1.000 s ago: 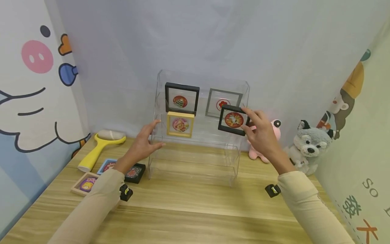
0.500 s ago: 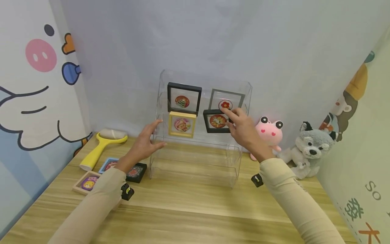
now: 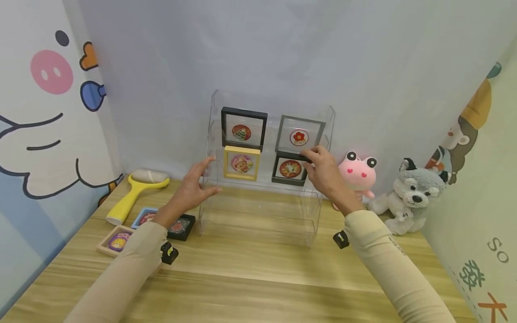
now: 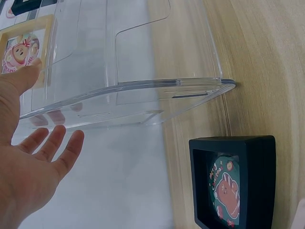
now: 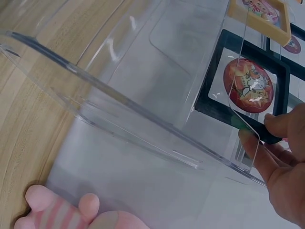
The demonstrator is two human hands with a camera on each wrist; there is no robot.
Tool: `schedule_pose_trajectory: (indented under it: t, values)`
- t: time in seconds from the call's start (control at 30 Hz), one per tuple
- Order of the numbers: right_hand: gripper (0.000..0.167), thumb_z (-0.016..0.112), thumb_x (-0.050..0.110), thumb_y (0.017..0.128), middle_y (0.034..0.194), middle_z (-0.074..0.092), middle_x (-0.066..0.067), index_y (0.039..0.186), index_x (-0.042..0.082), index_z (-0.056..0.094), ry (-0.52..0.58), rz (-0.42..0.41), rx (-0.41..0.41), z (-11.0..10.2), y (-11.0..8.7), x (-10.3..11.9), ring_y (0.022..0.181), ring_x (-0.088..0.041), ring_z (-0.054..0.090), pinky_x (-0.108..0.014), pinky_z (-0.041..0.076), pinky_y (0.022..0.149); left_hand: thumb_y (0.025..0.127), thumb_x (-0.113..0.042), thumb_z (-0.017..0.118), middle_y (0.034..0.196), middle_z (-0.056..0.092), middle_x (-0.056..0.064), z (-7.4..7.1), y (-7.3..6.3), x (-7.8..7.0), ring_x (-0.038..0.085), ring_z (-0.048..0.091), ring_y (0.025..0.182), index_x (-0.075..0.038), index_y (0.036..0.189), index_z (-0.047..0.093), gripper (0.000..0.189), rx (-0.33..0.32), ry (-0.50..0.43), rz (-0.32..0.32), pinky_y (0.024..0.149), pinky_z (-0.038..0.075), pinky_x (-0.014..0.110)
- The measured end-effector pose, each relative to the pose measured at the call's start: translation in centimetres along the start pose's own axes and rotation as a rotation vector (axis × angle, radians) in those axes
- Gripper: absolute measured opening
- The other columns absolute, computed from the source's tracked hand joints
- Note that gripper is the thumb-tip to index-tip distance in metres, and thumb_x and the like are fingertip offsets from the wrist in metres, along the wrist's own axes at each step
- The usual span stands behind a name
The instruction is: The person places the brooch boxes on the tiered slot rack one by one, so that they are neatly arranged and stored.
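A black display frame (image 3: 289, 168) with a round red badge stands on the middle tier of a clear acrylic rack (image 3: 258, 226). My right hand (image 3: 323, 170) pinches its upper right corner; the right wrist view shows thumb and finger on the dark frame (image 5: 281, 86). At the rack's left side is my left hand (image 3: 190, 190), fingers spread and relaxed, holding nothing. In the left wrist view its thumb and fingers lie either side of the clear side panel (image 4: 138, 86); contact is hard to tell. Beside the black frame stands a yellow frame (image 3: 241, 179).
On the upper tier are another black frame (image 3: 244, 109) and a grey frame (image 3: 300, 118). More frames lie at left, including a black one (image 3: 186, 229) and a wooden one (image 3: 106, 244), near a yellow lint roller (image 3: 125, 202). A pink frog toy (image 3: 358, 175) and husky plush (image 3: 416, 188) sit right.
My right hand has carried the black frame left and down from the rack's right edge onto the middle tier, under the grey frame. My left hand has stayed at the rack's left side.
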State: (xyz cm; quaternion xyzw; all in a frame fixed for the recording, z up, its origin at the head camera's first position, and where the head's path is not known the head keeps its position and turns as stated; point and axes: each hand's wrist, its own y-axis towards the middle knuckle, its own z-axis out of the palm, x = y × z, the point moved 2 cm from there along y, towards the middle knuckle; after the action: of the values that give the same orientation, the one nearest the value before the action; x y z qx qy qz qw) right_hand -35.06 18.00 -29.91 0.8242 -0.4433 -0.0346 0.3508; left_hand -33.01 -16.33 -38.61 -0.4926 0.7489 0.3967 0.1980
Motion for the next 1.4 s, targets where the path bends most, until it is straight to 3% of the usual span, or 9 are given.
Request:
schedule_pose_trajectory:
  t: [0.43, 0.53, 0.73, 0.8, 0.97, 1.07, 1.17, 1.27, 1.4]
  values:
    - [0.028, 0.067, -0.009, 0.087, 0.114, 0.059, -0.025, 0.115, -0.007, 0.067, 0.121, 0.032, -0.024, -0.9, -0.5, 0.3, 0.102, -0.04, 0.064, -0.046, 0.059, 0.082, 0.087, -0.011, 0.078, 0.137, 0.042, 0.027, 0.0, -0.2, 0.2, 0.04, 0.047, 0.115, -0.014, 0.155, 0.03, 0.083, -0.005, -0.001, -0.001, 0.078, 0.051, 0.045]
    - [0.028, 0.067, -0.011, 0.086, 0.115, 0.06, -0.025, 0.114, -0.008, 0.067, 0.142, 0.028, -0.065, -1.1, -0.9, 0.4, 0.101, -0.04, 0.067, -0.046, 0.059, 0.081, 0.087, -0.011, 0.078, 0.137, 0.042, 0.027, 0.0, -0.2, 0.3, 0.039, 0.047, 0.116, -0.016, 0.155, 0.029, 0.083, -0.001, -0.004, -0.009, 0.079, 0.051, 0.045]
    - [0.027, 0.068, -0.01, 0.084, 0.114, 0.06, -0.024, 0.111, -0.008, 0.068, 0.173, 0.031, -0.23, -2.1, -2.0, 0.6, 0.098, -0.036, 0.068, -0.044, 0.06, 0.077, 0.088, -0.012, 0.077, 0.14, 0.04, 0.026, 0.0, -0.4, 0.4, 0.04, 0.046, 0.117, -0.017, 0.156, 0.028, 0.084, 0.01, -0.011, -0.019, 0.08, 0.052, 0.047]
    - [0.028, 0.069, -0.009, 0.084, 0.113, 0.059, -0.024, 0.112, -0.007, 0.068, 0.187, 0.043, -0.275, -2.5, -2.7, 0.7, 0.098, -0.034, 0.067, -0.038, 0.06, 0.077, 0.088, -0.012, 0.077, 0.14, 0.04, 0.026, 0.0, -0.4, 0.4, 0.04, 0.046, 0.118, -0.016, 0.156, 0.028, 0.084, 0.008, -0.014, -0.021, 0.08, 0.051, 0.047]
    - [0.03, 0.071, -0.006, 0.084, 0.107, 0.058, -0.025, 0.113, -0.006, 0.067, 0.191, 0.102, -0.326, -2.8, -5.3, 0.3, 0.092, -0.035, 0.064, -0.008, 0.05, 0.076, 0.088, -0.012, 0.077, 0.139, 0.04, 0.027, 0.0, -0.3, 0.3, 0.041, 0.046, 0.117, -0.016, 0.156, 0.027, 0.084, 0.008, -0.007, -0.015, 0.078, 0.051, 0.045]
    - [0.032, 0.074, -0.004, 0.082, 0.102, 0.059, -0.025, 0.113, -0.003, 0.067, 0.154, 0.129, -0.314, -2.1, -7.5, -0.2, 0.085, -0.034, 0.065, -0.006, 0.047, 0.072, 0.088, -0.012, 0.077, 0.139, 0.041, 0.027, 0.0, -0.2, 0.2, 0.041, 0.046, 0.117, -0.016, 0.156, 0.028, 0.084, 0.008, -0.002, -0.011, 0.078, 0.051, 0.044]
    - [0.039, 0.079, -0.002, 0.08, 0.102, 0.059, -0.023, 0.116, -0.002, 0.067, 0.128, 0.138, -0.263, -0.9, -9.9, -0.7, 0.083, -0.032, 0.062, -0.025, 0.057, 0.07, 0.088, -0.012, 0.077, 0.137, 0.042, 0.026, 0.1, -0.2, 0.2, 0.04, 0.046, 0.117, -0.016, 0.156, 0.028, 0.084, 0.007, 0.001, -0.011, 0.078, 0.051, 0.044]
    - [0.056, 0.083, 0.005, 0.078, 0.111, 0.057, -0.022, 0.13, 0.001, 0.06, 0.1, 0.167, -0.138, 0.8, -12.0, -1.0, 0.087, -0.032, 0.059, -0.042, 0.056, 0.069, 0.087, -0.012, 0.078, 0.136, 0.042, 0.026, 0.1, -0.2, 0.1, 0.04, 0.047, 0.116, -0.016, 0.156, 0.028, 0.084, 0.008, 0.004, -0.011, 0.079, 0.051, 0.044]
    - [0.086, 0.087, 0.016, 0.077, 0.119, 0.054, -0.024, 0.149, 0.008, 0.041, 0.085, 0.225, 0.045, 2.8, -14.0, -1.2, 0.092, -0.035, 0.059, -0.046, 0.052, 0.073, 0.087, -0.012, 0.078, 0.137, 0.042, 0.027, 0.0, 0.0, 0.0, 0.04, 0.047, 0.117, -0.017, 0.156, 0.028, 0.086, 0.013, 0.007, -0.021, 0.08, 0.052, 0.046]
